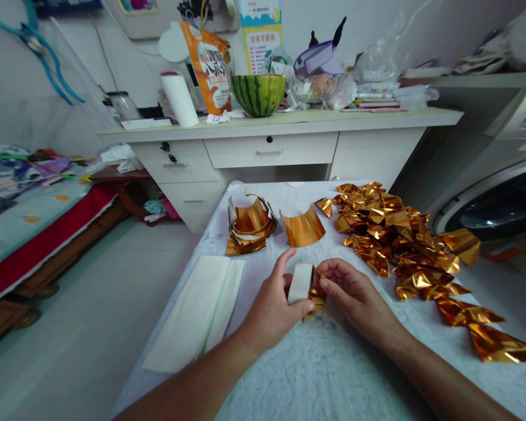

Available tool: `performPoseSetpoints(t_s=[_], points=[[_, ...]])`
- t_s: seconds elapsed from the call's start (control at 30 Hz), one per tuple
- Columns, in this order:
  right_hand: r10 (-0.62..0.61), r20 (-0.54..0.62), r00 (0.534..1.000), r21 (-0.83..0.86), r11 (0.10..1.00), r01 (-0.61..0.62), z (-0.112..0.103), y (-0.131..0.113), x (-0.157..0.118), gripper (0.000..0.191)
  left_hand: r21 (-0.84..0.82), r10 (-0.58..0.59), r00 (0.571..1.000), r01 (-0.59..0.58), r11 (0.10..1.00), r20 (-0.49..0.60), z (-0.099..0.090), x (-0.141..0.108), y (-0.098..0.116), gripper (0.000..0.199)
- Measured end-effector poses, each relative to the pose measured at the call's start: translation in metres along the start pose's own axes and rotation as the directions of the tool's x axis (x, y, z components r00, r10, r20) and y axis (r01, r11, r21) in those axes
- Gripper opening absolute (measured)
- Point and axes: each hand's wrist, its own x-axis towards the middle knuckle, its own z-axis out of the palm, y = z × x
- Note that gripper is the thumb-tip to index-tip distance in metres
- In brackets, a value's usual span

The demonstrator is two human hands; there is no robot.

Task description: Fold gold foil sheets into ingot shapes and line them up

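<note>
My left hand (272, 301) is closed around a small white block (300, 283), thumb along its near side and index finger raised behind it. Gold foil (317, 291) wraps the block's right end. My right hand (359, 295) pinches that foil between thumb and fingertips. Just beyond my hands lies a single curved gold sheet (304, 228). To its left is a stack of curled gold sheets (249, 225). A large heap of folded, twisted gold foil pieces (390, 228) spreads along the right side. White paper sheets (197, 313) lie left of my left forearm.
The work surface is a cloth-covered table (267, 380). Behind it stands a white desk (272, 149) bearing a cut watermelon (258, 93), an orange snack bag (209, 73) and a paper roll (179, 99). A washing machine (508, 158) is at right, a bed (39, 234) at left.
</note>
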Motion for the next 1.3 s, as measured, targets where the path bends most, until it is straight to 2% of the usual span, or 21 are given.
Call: performPoseSetpoints(t_s=[0.1,0.2,0.27,0.43,0.53,0.63,0.73,0.83,0.97,1.03,1.1,1.3], points=[[0.054,0.051,0.997,0.087,0.994,-0.059,-0.002,-0.004,-0.003,0.028,-0.150,0.007,1.000,-0.010,0.989,-0.019,-0.003,0.004,-0.002,0.059],[0.075,0.158,0.985,0.153,0.983,-0.099,0.001,-0.005,-0.005,0.027,-0.285,0.000,1.000,-0.007,0.959,-0.022,-0.004,0.006,-0.002,0.038],[0.076,0.195,0.978,0.184,0.977,-0.112,0.004,-0.002,-0.006,0.025,-0.346,-0.020,1.000,0.012,0.938,-0.020,-0.003,0.006,-0.002,0.037],[0.114,0.159,0.981,0.180,0.973,-0.143,0.006,0.005,-0.005,0.030,-0.384,0.021,0.999,-0.002,0.923,0.047,-0.002,0.004,0.002,0.038],[0.103,0.118,0.988,0.145,0.982,-0.120,0.001,0.005,-0.005,0.031,-0.331,0.023,1.000,-0.024,0.943,-0.007,-0.008,0.003,0.005,0.040],[0.093,0.089,0.992,0.074,0.992,-0.100,-0.004,0.003,-0.005,0.029,-0.303,-0.007,0.999,-0.005,0.953,-0.039,-0.015,0.005,0.005,0.028],[0.118,0.084,0.990,0.018,0.993,-0.120,-0.005,0.003,-0.005,0.026,-0.198,-0.055,0.998,0.061,0.978,0.037,-0.018,0.008,0.001,0.022],[0.104,0.020,0.994,-0.024,0.994,-0.103,-0.007,0.007,-0.004,0.024,-0.085,-0.056,0.992,0.066,0.994,0.115,-0.015,0.009,-0.004,0.022],[0.022,-0.063,0.998,-0.254,0.966,-0.037,-0.009,0.011,-0.003,0.016,0.020,-0.023,0.995,0.021,1.000,0.096,-0.010,0.006,-0.005,0.018],[0.001,-0.063,0.998,-0.338,0.941,-0.022,-0.010,0.011,-0.003,0.014,0.074,0.015,0.996,-0.021,0.997,0.083,-0.008,0.005,-0.003,0.013],[-0.009,-0.040,0.999,-0.348,0.938,-0.006,-0.010,0.011,-0.003,0.011,0.128,0.042,0.995,-0.053,0.990,0.086,-0.007,0.005,-0.001,0.010],[-0.019,-0.013,1.000,-0.363,0.932,0.013,-0.010,0.009,-0.003,0.008,0.247,0.035,0.997,-0.050,0.968,0.065,-0.009,0.005,0.000,0.010]])
